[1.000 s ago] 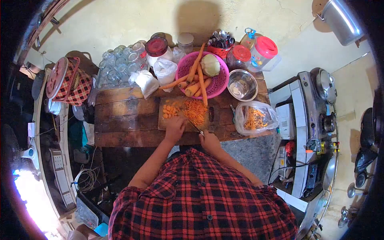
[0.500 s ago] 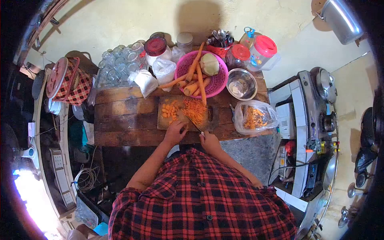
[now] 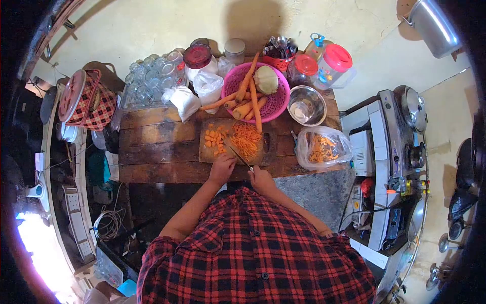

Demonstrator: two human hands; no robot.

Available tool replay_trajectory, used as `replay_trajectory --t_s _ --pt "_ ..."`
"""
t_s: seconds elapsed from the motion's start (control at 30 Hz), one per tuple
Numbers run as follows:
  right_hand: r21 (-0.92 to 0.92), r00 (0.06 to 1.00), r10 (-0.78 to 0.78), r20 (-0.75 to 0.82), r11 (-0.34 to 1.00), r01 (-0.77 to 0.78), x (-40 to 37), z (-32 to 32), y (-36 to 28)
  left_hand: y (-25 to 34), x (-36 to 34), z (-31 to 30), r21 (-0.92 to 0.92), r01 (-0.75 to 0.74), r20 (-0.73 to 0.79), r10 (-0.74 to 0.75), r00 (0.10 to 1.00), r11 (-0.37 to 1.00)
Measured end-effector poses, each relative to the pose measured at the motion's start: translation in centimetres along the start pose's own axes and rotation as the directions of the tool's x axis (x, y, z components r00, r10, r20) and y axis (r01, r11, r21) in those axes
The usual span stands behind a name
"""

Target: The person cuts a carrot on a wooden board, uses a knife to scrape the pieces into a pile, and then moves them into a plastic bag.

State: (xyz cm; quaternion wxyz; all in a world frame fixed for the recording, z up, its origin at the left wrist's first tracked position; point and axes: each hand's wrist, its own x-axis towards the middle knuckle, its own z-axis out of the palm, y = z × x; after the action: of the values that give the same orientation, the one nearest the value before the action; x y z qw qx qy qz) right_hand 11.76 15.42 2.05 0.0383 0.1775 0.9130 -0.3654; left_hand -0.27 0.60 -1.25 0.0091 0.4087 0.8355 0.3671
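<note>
A wooden cutting board (image 3: 206, 155) lies near the table's front edge. On it are a pile of thin carrot shreds (image 3: 246, 140) and, to the left, several carrot chunks (image 3: 215, 140). My right hand (image 3: 260, 179) is closed around the handle of a knife (image 3: 240, 155), whose blade points up and left over the board's lower part. My left hand (image 3: 223, 168) is at the board's front edge, left of the blade, with its fingers bent together near the knife tip; what they hold, if anything, is too small to tell.
Behind the board stands a pink basket (image 3: 281, 104) with whole carrots and a pale round vegetable (image 3: 266, 80). A metal bowl (image 3: 307, 105) and a plastic bag (image 3: 302, 147) of cut carrot are on the right. Glasses (image 3: 152, 81) and jars line the back.
The knife has shifted slightly left, and my right hand with it. My left hand has turned and its fingers have drawn closer to the blade, away from the carrot chunks.
</note>
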Motion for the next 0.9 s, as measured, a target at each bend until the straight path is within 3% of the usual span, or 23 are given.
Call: replay_trajectory --t_s 0.2,0.3,0.37,0.77,0.9 --pt "-0.047 1.0 0.007 0.028 0.999 -0.006 0.0 -0.2 -0.4 0.4 0.0 -0.1 0.089 -0.074 -0.023 0.076 0.997 0.993" --pt "-0.091 0.988 0.091 0.128 0.993 -0.08 0.0 -0.1 -0.7 0.7 0.3 -0.3 0.046 -0.042 -0.006 0.042 0.999 0.998" --pt "-0.117 0.984 0.099 0.147 0.99 -0.082 -0.1 0.3 -0.7 0.5 0.3 -0.1 0.131 -0.08 -0.025 0.084 0.996 0.988" --pt "-0.131 0.992 0.068 0.107 0.99 -0.054 0.9 0.8 -1.5 1.0 0.4 -0.9 0.075 -0.07 0.036 0.067 0.997 0.995" --pt "-0.158 0.98 0.133 0.147 0.981 -0.109 0.5 0.6 -2.0 0.1 0.1 -0.1 0.087 -0.089 0.005 0.089 0.996 0.992"
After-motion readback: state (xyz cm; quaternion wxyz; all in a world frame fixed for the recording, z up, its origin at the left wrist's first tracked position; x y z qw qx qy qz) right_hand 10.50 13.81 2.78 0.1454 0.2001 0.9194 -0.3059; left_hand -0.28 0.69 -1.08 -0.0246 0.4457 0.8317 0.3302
